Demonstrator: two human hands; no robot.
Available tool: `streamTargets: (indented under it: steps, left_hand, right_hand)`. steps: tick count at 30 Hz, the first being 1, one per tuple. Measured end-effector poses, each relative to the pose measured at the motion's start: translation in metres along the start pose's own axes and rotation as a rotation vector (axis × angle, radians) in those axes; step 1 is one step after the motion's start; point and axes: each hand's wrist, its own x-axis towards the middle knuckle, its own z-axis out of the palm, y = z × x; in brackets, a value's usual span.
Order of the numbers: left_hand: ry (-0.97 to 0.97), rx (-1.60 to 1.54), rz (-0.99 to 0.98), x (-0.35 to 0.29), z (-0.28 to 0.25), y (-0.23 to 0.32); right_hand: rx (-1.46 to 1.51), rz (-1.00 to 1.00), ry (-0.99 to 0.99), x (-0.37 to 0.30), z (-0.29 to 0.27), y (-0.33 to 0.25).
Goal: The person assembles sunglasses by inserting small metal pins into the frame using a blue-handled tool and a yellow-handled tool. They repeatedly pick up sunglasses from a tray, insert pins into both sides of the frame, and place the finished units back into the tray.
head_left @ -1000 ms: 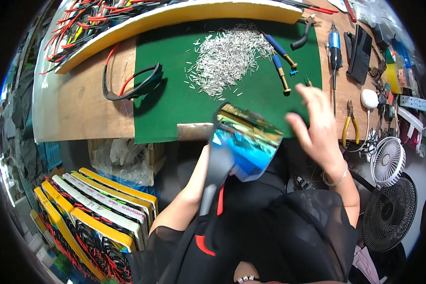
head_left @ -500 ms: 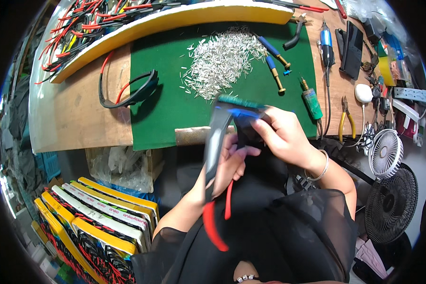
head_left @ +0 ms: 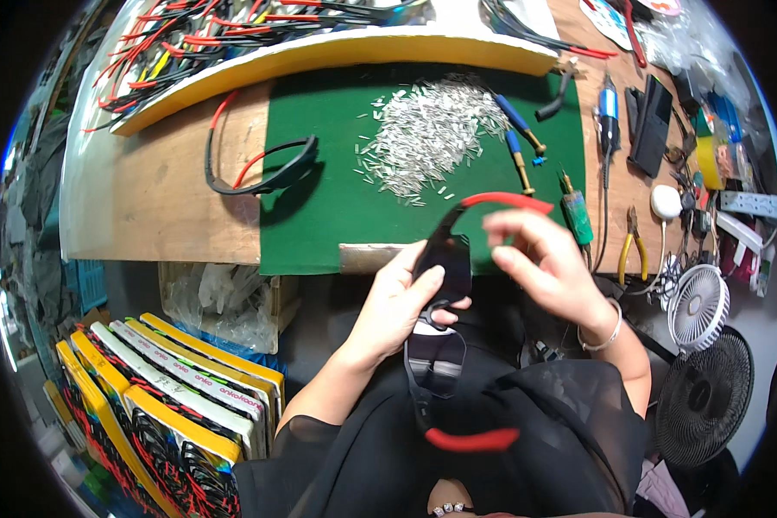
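A pair of black sunglasses (head_left: 451,264) with red temple tips is held in my left hand (head_left: 385,312), fingers closed round the frame near the nose bridge. One temple reaches up over the mat, the other down towards my lap. Beside the upper red tip, my right hand (head_left: 551,274) is open, thumb and fingers apart and slightly blurred. Beyond lies a heap of small silvery metal pins (head_left: 436,129) on the green mat (head_left: 319,224). A second pair of black and red glasses (head_left: 276,177) rests at the mat's left side.
A yellow-edged foam tray (head_left: 337,59) of temples runs along the back. Blue-handled drivers (head_left: 516,151), a green-handled tool (head_left: 576,216), a blue electric screwdriver (head_left: 609,104) and yellow pliers (head_left: 634,250) lie to the right. Stacked trays (head_left: 190,380) stand lower left; fans (head_left: 699,293) lower right.
The sunglasses have turned, one red tip now pointing up and right. My left hand has taken hold of the frame; my right hand has let go and moved right.
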Motion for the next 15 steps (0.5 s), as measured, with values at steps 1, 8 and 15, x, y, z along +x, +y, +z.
streamTargets:
  steps: [1,8,15]
  left_hand:
    - [-0.014,0.0,-0.02,0.001,0.002,-0.007]
    - [-0.037,0.065,-0.068,0.004,0.012,-0.015]
    - [-0.126,0.083,-0.091,0.007,0.008,-0.016]
  right_hand:
    - [-0.127,-0.064,0.063,0.006,-0.002,-0.016]
    - [-0.289,-0.504,0.174,0.014,0.009,-0.014]
    - [-0.096,-0.265,0.21,0.017,0.004,-0.005]
